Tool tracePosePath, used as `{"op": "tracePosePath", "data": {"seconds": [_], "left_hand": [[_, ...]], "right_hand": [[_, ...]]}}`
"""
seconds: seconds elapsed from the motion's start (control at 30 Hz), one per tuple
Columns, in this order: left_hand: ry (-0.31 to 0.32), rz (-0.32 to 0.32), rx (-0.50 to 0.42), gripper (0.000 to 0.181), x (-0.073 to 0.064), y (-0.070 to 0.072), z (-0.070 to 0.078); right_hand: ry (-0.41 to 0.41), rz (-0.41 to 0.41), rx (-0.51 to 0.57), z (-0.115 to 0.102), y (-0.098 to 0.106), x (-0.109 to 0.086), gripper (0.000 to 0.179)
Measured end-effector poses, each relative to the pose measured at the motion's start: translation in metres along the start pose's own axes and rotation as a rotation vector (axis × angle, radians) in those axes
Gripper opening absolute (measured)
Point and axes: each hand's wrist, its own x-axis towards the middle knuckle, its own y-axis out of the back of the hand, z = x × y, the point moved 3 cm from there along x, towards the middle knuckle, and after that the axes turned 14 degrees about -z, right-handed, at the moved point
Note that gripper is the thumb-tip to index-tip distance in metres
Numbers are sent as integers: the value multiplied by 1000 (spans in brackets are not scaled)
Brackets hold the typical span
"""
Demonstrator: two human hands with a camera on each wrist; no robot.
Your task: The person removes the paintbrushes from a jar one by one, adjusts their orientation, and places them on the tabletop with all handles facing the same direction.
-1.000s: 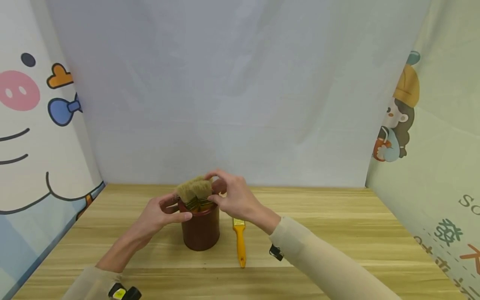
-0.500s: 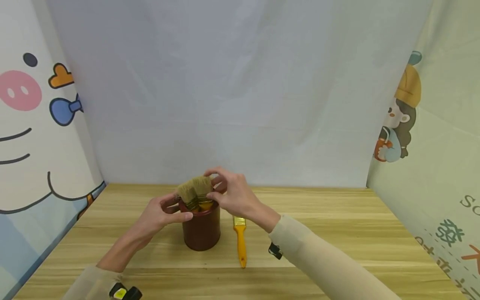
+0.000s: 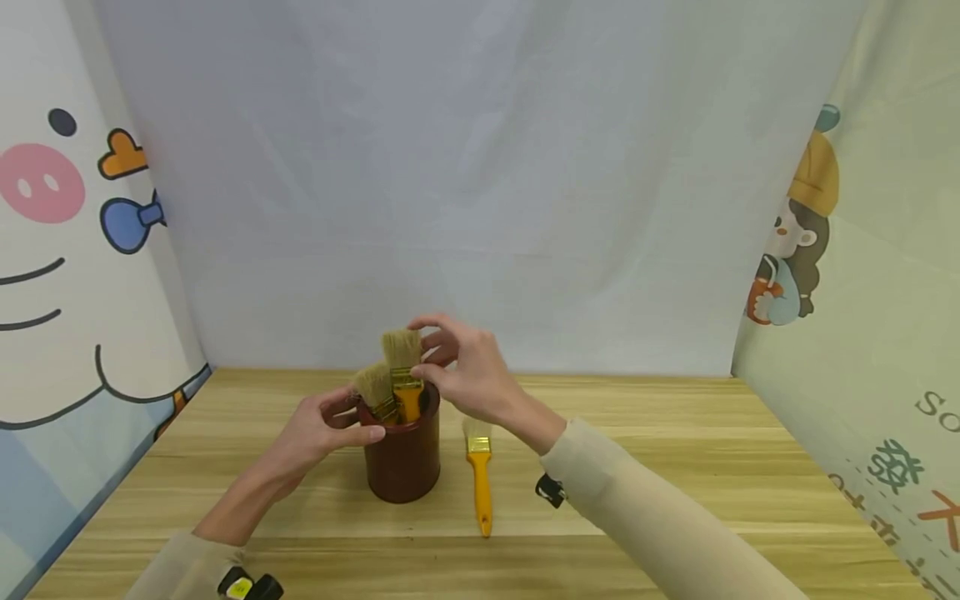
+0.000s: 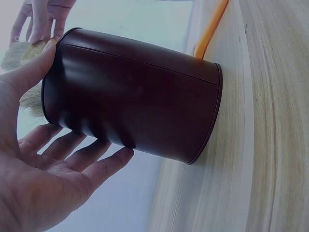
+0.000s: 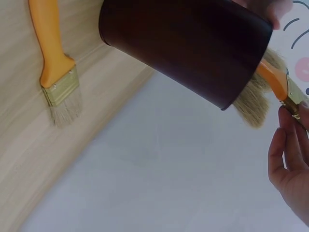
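A dark red cylindrical can (image 3: 402, 471) stands upright on the table. My left hand (image 3: 318, 429) holds it near the top, thumb at the rim and fingers along its far side, as the left wrist view shows. Between thumb and fingers, my right hand (image 3: 472, 375) pinches a paintbrush (image 3: 406, 377) by its metal band, bristles up. The lower end of its orange handle is hidden inside the can. Another brush (image 3: 373, 385) leans left in the can, bristles above the rim. More bristles (image 5: 253, 104) stick out there in the right wrist view.
A loose paintbrush (image 3: 482, 487) with an orange handle lies right of the can, bristles pointing away from me. Behind the wood-grain table (image 3: 637, 475) hangs a pale cloth (image 3: 480, 183). Printed cloths with cartoon figures flank both sides.
My right hand has risen a little and the pinched brush has come up, upright and apart from the leaning brush, with its orange handle now showing. The left hand and can stay put.
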Motion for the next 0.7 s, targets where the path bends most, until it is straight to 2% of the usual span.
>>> {"op": "tracePosePath", "data": {"seconds": [0.2, 0.7], "left_hand": [[9, 0, -2, 79, 0, 0, 1], [8, -3, -6, 79, -2, 0, 3]], "right_hand": [[34, 22, -13, -8, 11, 4, 45], [48, 95, -17, -27, 43, 11, 45]]}}
